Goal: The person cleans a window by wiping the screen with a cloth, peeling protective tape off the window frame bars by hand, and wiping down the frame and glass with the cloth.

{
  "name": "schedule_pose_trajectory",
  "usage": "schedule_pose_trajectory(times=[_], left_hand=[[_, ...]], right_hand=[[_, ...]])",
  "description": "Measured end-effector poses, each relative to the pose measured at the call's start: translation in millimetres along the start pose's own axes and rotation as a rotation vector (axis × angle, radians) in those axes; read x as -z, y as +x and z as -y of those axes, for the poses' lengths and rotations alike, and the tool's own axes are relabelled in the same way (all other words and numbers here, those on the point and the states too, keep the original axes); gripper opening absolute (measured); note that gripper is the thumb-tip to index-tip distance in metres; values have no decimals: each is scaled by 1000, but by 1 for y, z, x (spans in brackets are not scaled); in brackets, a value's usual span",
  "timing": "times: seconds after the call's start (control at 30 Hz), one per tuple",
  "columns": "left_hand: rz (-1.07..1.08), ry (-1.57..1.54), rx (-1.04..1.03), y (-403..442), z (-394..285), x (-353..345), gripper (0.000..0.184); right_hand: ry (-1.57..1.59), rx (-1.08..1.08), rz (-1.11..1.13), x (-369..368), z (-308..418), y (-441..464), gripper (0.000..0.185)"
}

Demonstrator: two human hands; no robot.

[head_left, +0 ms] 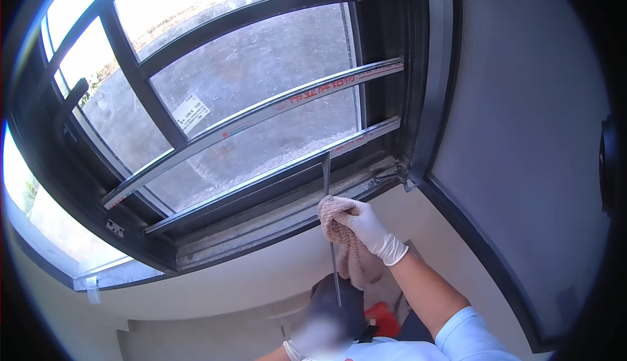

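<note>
Right hand: one, in a white glove, fingers pinched round a brown cloth. Left hand: one, gloved, at the bottom edge, blurred; we cannot tell whether it holds anything. Cloth: bunched against a thin dark strip, its loose part hanging below the right hand. Strip: upright before the window, upper end at the lower rail, lower end near the left hand; we cannot tell whether it touches the rail.

Risks, as we judge them: the strip slipping, if the pinch slackens; its upper end scratching rail or glass, if it swings; the cloth's hanging part snagging on an edge; grit passing from the sill to the cloth, if the two brush.

Surroundings: we count an upper rail with red lettering, a white label on the glass, a dark handle at the left, a large grey screen at the right, and a red item low down, partly hidden. In the way: both rails, crossing the glass behind the strip, and the screen's frame, bounding the right arm's side.
</note>
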State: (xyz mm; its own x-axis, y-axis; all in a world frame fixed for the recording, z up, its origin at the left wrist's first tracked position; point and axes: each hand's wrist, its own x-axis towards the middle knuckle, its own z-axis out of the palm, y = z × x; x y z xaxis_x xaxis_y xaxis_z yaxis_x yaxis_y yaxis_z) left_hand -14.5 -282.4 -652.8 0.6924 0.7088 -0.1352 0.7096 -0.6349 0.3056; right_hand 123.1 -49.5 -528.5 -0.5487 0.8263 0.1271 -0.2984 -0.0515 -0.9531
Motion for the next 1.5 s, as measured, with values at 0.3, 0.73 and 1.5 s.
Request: schedule_pose_trajectory(times=[0.3,0.73,1.5], left_hand=[[79,-50,-20,5,3,0,17],[18,-51,399,-6,17,22,25],[-953,-894,936,-57,71,101,17]], right_hand=[[-186,-34,-70,-10,-16,2,25],[-791,180,-398,56,9,-90,15],[-746,-215,-266,76,-25,-225,38]])
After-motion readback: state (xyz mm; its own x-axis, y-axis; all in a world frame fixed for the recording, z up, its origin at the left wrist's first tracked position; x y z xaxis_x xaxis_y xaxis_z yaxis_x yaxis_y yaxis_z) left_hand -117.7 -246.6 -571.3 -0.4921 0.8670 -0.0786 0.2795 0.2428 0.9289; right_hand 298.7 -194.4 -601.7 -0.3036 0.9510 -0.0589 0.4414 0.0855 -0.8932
